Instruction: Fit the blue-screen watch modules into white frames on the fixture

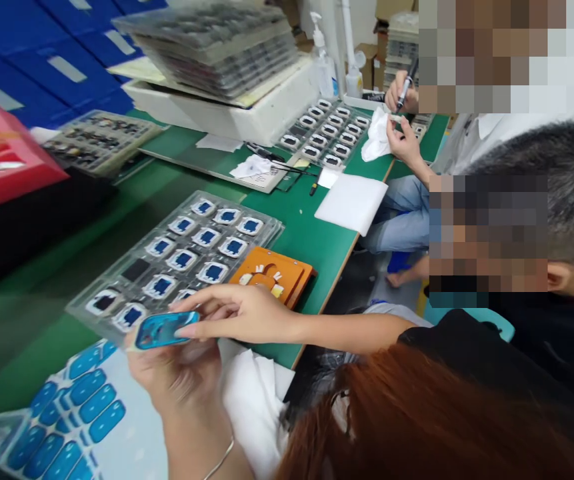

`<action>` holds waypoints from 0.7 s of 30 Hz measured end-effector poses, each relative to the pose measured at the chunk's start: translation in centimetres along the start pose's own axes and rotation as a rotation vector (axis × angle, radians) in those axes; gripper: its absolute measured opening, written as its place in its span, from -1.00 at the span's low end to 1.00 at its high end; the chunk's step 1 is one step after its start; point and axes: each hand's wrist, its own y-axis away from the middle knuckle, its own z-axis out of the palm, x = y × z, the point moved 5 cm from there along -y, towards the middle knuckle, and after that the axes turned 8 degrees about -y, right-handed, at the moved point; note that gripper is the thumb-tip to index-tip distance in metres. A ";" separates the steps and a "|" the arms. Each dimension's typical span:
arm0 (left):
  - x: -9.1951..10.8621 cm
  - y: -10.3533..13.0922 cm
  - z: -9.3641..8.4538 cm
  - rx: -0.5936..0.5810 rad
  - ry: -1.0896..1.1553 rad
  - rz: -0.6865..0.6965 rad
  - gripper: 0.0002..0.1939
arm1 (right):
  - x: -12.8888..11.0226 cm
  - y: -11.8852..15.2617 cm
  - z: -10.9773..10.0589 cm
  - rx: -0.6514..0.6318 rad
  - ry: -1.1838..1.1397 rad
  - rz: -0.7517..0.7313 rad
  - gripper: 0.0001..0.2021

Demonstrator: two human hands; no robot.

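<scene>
My left hand point(179, 373), with a bracelet at the wrist, holds up a small rounded rectangular part with a shiny blue film point(159, 330). My right hand point(241, 310) reaches in from the right and pinches the same part, its thumb on the blue face near the right end. The part's underside is hidden in my left palm. Just beyond lies a clear plastic tray point(79, 308) with rows of white-rimmed, blue-centred parts; one slot shows dark. An orange fixture block point(299, 273) sits right of the tray. A pale sheet point(137, 440) bearing several blue film stickers lies at lower left.
A white cloth point(257, 400) lies beside my left wrist. Further back are a second parts tray point(304, 143), a white foam pad point(351, 200), tweezers and a foam box point(271, 100) under stacked trays. Co-workers sit along the right; one holds a pen point(407, 87).
</scene>
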 end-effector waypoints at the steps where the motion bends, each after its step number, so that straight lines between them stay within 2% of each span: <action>1: -0.3 0.1 -0.2 0.002 0.049 -0.023 -0.24 | 0.3 -0.2 0.0 -0.023 -0.041 0.047 -0.80; 2: -0.5 0.2 -0.4 0.008 0.104 -0.038 -0.25 | 0.4 -0.3 0.0 -0.046 -0.059 0.090 -0.73; 5: -1.1 0.2 -1.0 0.049 0.196 -0.043 -0.27 | -0.1 -0.8 -0.3 -0.149 0.000 0.186 -0.70; 10: -1.6 0.1 -1.0 0.044 0.290 -0.081 -0.34 | -2.2 -2.5 -1.1 -0.385 0.271 0.206 -0.66; 12: -1.5 0.3 -1.1 0.051 0.287 -0.075 -0.34 | -2.6 -3.1 -1.3 -0.477 0.313 0.225 -0.65; 17: -1.4 0.7 -0.9 -0.002 0.239 -0.085 -0.36 | -2.5 -4.6 -2.7 -0.661 0.307 0.396 -0.58; 21: -1.4 0.7 -0.6 -0.052 0.215 -0.079 -0.41 | -2.6 -6.6 -3.6 -0.869 0.309 0.393 -0.61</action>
